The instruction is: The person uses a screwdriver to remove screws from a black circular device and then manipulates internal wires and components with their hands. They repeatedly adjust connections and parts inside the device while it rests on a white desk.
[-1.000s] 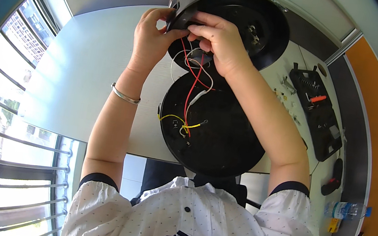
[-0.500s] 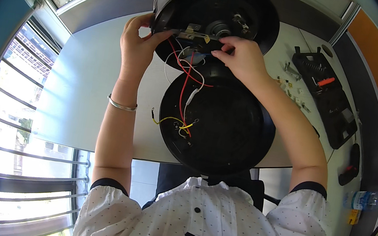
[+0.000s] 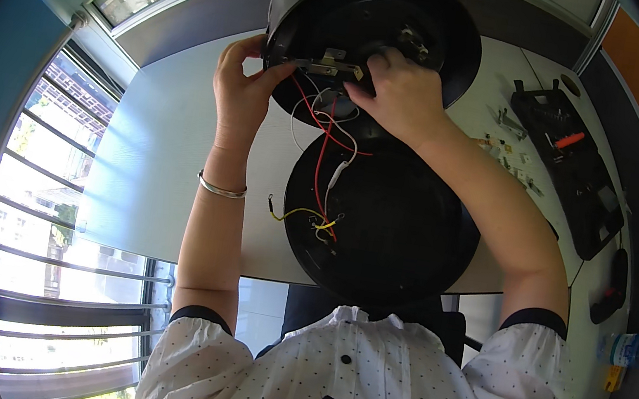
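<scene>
A round black appliance shell with a grey outer wall stands tilted at the far side of the table, its inside facing me. My left hand grips its left rim, fingers outside and thumb inside by the end of a metal bracket. At the bracket's other end, my right hand has its fingers bent into the shell; what they hold, if anything, is hidden. Red and white wires hang from the shell over a second round black pan nearer to me. A yellow wire lies at its left.
On the right of the white table lies an open black tool case with a red-handled tool. Small loose parts are scattered beside it. A dark tool and a plastic bottle are farther right. Barred windows stand at left.
My right hand has turned and its fingers have bent farther into the shell, near the bracket's end. The left hand keeps its grip. The whole view has shifted slightly.
</scene>
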A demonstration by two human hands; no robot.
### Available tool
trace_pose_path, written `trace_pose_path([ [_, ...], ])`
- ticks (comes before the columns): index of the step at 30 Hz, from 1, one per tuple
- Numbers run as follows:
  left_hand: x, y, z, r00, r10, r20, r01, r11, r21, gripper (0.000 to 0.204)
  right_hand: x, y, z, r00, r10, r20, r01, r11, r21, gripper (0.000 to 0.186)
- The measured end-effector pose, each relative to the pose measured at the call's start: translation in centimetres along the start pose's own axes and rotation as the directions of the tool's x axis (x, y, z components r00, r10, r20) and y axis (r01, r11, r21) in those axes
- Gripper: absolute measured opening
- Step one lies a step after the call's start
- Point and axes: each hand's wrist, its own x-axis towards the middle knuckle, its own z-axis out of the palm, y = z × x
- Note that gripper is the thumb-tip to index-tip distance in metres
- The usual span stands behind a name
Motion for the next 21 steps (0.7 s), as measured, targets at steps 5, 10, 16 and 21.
trace_pose_path([
  [5, 0.1, 0.0, 0.0, 1.0, -0.005, -0.007, 0.005, 1.0, 0.003, 0.04, 0.4, -0.8, 0.1, 0.977, -0.121, -0.178, 0.133, 0.989, 0.057, 0.026],
  [10, 0.1, -0.1, 0.1, 1.0, 0.003, -0.017, -0.004, 1.0, -0.015, 0.04, 1.8, -1.3, 1.1, 0.957, -0.163, -0.24, 0.169, 0.986, 0.001, 0.021],
  [16, 0.2, -0.2, 0.2, 0.999, -0.033, -0.005, 0.033, 0.999, -0.024, 0.045, 2.1, -2.0, 1.8, 0.95, -0.139, -0.28, 0.141, 0.99, -0.013, 0.016],
  [21, 0.1, 0.8, 0.6, 0.999, -0.045, -0.011, 0.046, 0.997, 0.056, 0.058, 1.9, -1.7, 1.9, 0.947, -0.171, -0.273, 0.181, 0.983, 0.013, 0.015],
])
